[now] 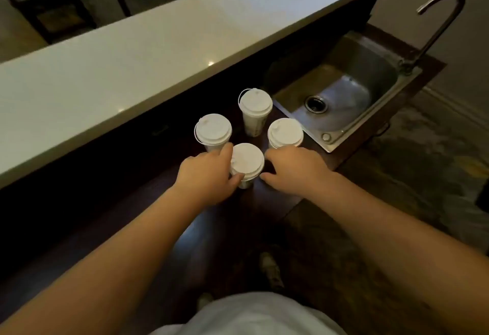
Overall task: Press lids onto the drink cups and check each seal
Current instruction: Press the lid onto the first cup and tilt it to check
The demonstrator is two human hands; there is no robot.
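Several white paper drink cups with white lids stand on a dark wooden counter [148,202]. The nearest cup [247,161] sits between my hands. My left hand [209,173] wraps its left side, thumb on the lid's rim and fingers on the cup wall. My right hand [293,169] hovers just right of it, fingers curled and apart, with a small gap to the lid. The left cup [213,129], the far cup [255,108] and the right cup [285,132] each carry a lid.
A steel sink [341,96] with a curved tap [439,22] lies just right of the cups. A raised white bar top [158,51] runs behind them. The counter's front edge drops to a patterned floor on the right.
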